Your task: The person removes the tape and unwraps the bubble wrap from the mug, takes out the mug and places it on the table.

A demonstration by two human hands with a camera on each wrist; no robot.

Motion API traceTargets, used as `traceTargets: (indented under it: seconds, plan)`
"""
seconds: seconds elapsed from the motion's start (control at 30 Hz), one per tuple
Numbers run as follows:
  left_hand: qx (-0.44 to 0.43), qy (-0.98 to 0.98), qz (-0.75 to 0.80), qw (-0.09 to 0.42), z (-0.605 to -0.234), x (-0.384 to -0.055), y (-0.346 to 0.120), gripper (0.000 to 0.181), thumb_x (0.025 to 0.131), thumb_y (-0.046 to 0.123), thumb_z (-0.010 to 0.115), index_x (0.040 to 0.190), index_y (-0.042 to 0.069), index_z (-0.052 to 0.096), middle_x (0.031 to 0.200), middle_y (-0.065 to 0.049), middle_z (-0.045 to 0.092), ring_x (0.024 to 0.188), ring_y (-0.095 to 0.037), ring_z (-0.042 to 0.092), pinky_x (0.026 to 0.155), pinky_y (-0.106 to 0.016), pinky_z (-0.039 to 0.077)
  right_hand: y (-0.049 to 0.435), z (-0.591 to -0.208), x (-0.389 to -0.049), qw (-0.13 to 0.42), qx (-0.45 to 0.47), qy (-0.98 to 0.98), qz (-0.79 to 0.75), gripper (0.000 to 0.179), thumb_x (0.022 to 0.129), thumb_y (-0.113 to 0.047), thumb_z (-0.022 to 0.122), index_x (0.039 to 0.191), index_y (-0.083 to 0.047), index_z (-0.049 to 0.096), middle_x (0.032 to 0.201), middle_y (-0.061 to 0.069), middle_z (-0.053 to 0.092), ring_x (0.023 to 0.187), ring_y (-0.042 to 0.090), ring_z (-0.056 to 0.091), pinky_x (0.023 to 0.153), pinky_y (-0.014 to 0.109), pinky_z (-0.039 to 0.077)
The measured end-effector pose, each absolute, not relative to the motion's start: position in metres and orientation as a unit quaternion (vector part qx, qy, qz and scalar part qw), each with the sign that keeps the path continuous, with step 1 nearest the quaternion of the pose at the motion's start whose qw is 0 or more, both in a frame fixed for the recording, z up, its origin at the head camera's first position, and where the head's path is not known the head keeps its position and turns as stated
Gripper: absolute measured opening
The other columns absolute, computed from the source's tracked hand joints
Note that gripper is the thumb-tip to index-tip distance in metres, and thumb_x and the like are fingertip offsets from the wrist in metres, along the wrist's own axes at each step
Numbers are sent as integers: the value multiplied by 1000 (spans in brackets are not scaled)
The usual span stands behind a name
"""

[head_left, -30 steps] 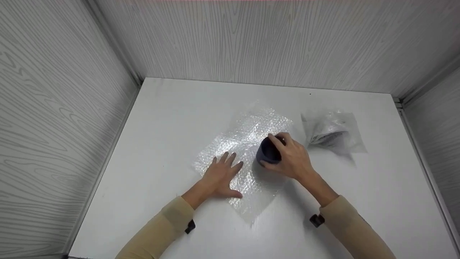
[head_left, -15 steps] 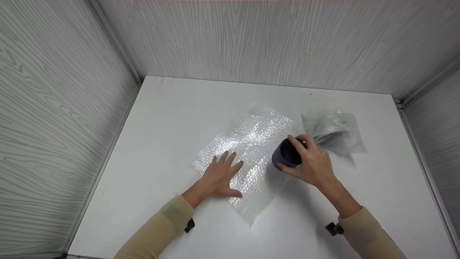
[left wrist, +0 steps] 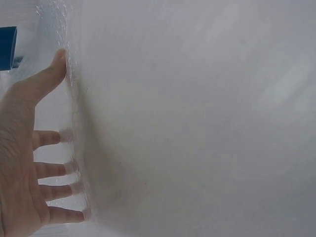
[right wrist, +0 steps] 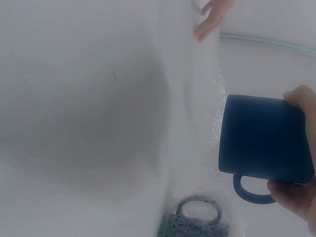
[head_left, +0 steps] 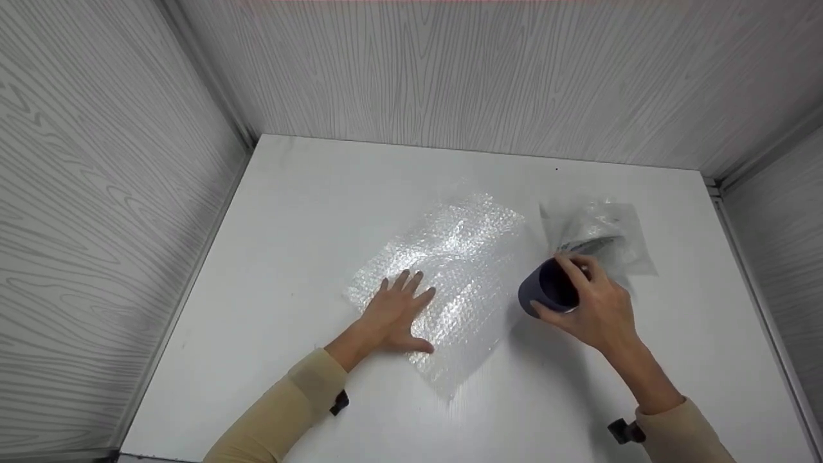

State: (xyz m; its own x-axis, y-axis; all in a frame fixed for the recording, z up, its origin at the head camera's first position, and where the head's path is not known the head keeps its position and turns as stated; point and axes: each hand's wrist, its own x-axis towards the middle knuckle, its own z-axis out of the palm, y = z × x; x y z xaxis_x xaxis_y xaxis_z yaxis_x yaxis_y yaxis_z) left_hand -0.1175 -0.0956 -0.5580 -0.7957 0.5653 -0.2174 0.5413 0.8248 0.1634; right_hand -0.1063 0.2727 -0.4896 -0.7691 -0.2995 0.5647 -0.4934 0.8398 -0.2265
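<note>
One mug (right wrist: 264, 138) gripped by the right hand (head_left: 598, 305), one bubble-wrap sheet (head_left: 460, 257) under the splayed left hand (head_left: 393, 315); right wrist view reveals the handle (right wrist: 254, 199) head view hides.

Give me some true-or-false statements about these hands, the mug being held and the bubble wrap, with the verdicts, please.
1. The right hand holds a dark blue mug. True.
2. The held mug is wrapped in plastic. False: it is bare.
3. The left hand rests on the bubble wrap sheet. True.
4. The left hand is clenched into a fist. False: it is open and spread.
5. In the head view, a bubble-wrapped mug lies right of the sheet. True.
6. The held mug lacks a handle. False: the right wrist view shows its handle.
</note>
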Motion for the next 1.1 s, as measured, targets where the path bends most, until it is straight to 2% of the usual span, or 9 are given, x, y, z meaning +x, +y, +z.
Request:
traceTargets:
  seconds: [0.13,0.33,0.57,1.1]
  plan:
    - [292,946,46,132,-558,-118,-96,116,78,88,65,167,21,32,175,-20,25,162,-46,25,122,-70,36,283,-494,-104,257,186,-929,188,84,63,-40,98,136,-11,69,121,23,65,83,39,72,54,50,58]
    - [288,946,49,138,-558,-117,-96,116,78,87,66,167,22,31,175,-20,23,162,-45,23,123,-70,34,295,-504,-102,249,154,-936,194,84,64,-38,98,136,-8,69,121,24,64,92,42,71,55,54,59]
    - [289,946,52,136,-558,-116,-96,115,78,86,67,167,22,32,175,-20,23,162,-46,23,123,-70,34,305,-516,-102,243,130,-941,198,85,65,-38,98,137,-5,68,121,25,64,92,43,71,55,56,58]
    - [288,948,48,130,-556,-115,-95,114,79,86,66,166,21,34,175,-19,25,162,-46,25,123,-70,35,317,-540,-108,228,114,-949,186,87,67,-40,98,139,-5,66,122,25,62,87,42,70,52,52,55]
